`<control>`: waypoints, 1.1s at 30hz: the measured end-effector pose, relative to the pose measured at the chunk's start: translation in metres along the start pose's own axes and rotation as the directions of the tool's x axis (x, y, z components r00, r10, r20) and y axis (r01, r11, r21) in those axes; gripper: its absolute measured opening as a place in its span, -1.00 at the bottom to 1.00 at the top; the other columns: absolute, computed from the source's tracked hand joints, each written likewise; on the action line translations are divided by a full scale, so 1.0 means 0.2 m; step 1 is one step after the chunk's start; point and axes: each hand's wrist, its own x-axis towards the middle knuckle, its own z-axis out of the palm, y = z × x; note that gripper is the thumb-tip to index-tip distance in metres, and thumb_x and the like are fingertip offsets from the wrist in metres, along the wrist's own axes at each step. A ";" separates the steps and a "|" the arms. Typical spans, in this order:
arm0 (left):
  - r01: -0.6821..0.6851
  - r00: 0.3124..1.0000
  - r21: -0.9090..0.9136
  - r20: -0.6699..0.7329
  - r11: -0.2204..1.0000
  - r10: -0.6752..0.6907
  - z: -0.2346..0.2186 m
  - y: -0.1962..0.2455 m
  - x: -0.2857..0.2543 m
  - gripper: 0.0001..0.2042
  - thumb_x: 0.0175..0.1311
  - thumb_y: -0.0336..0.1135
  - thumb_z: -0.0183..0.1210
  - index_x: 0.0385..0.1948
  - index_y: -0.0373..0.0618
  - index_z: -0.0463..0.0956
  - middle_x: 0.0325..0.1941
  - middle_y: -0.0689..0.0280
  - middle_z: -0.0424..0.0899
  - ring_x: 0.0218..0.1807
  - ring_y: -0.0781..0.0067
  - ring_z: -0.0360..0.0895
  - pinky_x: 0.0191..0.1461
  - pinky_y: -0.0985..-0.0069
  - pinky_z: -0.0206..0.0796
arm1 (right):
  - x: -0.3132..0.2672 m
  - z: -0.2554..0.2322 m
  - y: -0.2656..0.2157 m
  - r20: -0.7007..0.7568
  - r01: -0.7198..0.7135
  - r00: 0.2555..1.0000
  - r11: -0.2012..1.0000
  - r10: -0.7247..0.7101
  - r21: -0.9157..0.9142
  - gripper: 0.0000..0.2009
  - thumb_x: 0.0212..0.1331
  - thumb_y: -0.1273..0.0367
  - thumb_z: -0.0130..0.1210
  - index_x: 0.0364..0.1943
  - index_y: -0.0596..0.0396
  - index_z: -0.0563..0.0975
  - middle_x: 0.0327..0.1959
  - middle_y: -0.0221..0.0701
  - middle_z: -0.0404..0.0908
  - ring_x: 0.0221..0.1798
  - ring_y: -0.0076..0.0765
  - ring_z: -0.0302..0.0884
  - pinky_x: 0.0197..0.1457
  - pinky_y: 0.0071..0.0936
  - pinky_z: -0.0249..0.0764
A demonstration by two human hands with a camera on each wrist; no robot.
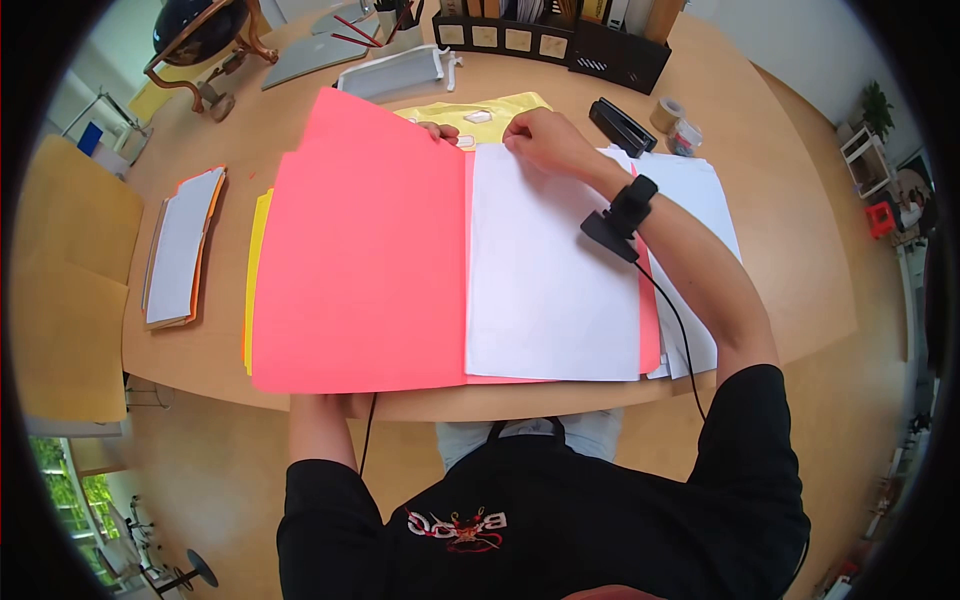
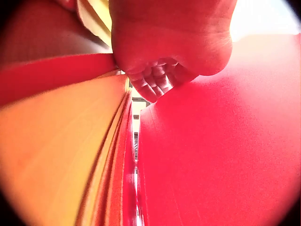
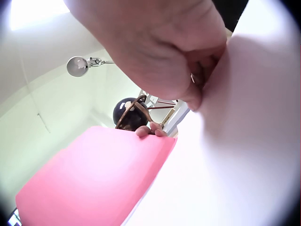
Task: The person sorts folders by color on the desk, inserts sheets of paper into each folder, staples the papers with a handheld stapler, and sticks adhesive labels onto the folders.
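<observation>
A pink folder (image 1: 370, 260) lies open with its left cover raised. Behind that cover is my left hand (image 2: 174, 37); only the fingertips (image 1: 440, 132) show over its top edge in the head view, gripping it. White sheets of paper (image 1: 555, 280) lie on the folder's right side. My right hand (image 1: 548, 140) pinches them at their top edge, thumb and fingers bent together in the right wrist view. Orange and yellow folders (image 2: 61, 141) stand below the raised cover in the left wrist view.
More white papers (image 1: 705, 210) lie under the right forearm. A black stapler (image 1: 622, 127), a tape roll (image 1: 666, 113) and a yellow pouch (image 1: 500, 108) sit beyond. A paper stack (image 1: 185, 245) lies left, with a globe (image 1: 200, 30) and black desk organizer (image 1: 620, 60) at the back.
</observation>
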 end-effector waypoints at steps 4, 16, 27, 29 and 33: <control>0.005 1.000 0.017 -0.019 1.000 -0.005 -0.01 -0.01 0.00 -0.83 0.50 -0.22 0.02 -0.23 -0.11 0.46 -0.10 0.29 0.58 0.14 0.29 0.52 0.37 0.43 0.31 | -0.07 0.06 -0.05 -0.207 0.096 0.967 0.963 -0.150 -0.252 -0.77 0.25 0.35 0.15 -0.11 0.19 0.64 0.00 -0.13 0.65 0.05 -0.10 0.60 0.09 -0.24 0.48; 0.030 0.997 0.061 -0.078 0.998 -0.025 -0.03 -0.01 0.03 -0.82 0.50 -0.21 0.02 -0.23 -0.11 0.46 -0.11 0.30 0.58 0.13 0.32 0.52 0.35 0.44 0.32 | -0.49 0.11 -0.15 0.359 0.447 0.876 0.819 -0.321 -0.359 -0.25 0.39 -0.16 -0.18 0.48 0.04 0.15 0.55 -0.07 0.01 0.61 0.08 -0.15 0.63 -0.04 -0.19; 0.071 0.994 0.120 -0.086 0.990 -0.061 -0.01 0.02 0.06 -0.81 0.51 -0.20 0.02 -0.22 -0.11 0.47 -0.11 0.31 0.58 0.12 0.34 0.52 0.33 0.45 0.33 | -0.48 0.09 -0.14 0.402 0.518 0.825 0.815 -0.397 -0.259 -0.16 0.33 -0.20 -0.12 0.47 0.17 0.13 0.57 -0.12 0.00 0.62 0.00 -0.15 0.64 -0.04 -0.20; 0.076 0.994 0.132 -0.087 0.988 -0.065 0.00 0.03 0.05 -0.81 0.51 -0.20 0.02 -0.22 -0.11 0.47 -0.11 0.31 0.58 0.12 0.35 0.52 0.33 0.45 0.33 | -0.47 0.08 -0.13 0.418 0.537 0.809 0.809 -0.414 -0.237 -0.15 0.32 -0.20 -0.11 0.47 0.19 0.12 0.57 -0.13 -0.01 0.62 -0.02 -0.15 0.64 -0.06 -0.20; 0.088 0.993 0.152 -0.095 0.984 -0.074 0.00 0.02 0.10 -0.81 0.51 -0.19 0.02 -0.22 -0.11 0.47 -0.11 0.32 0.58 0.12 0.36 0.52 0.32 0.45 0.33 | -0.46 0.09 -0.10 0.428 0.595 0.769 0.775 -0.474 -0.211 -0.13 0.30 -0.21 -0.13 0.47 0.20 0.11 0.56 -0.11 0.00 0.62 -0.03 -0.16 0.65 -0.12 -0.20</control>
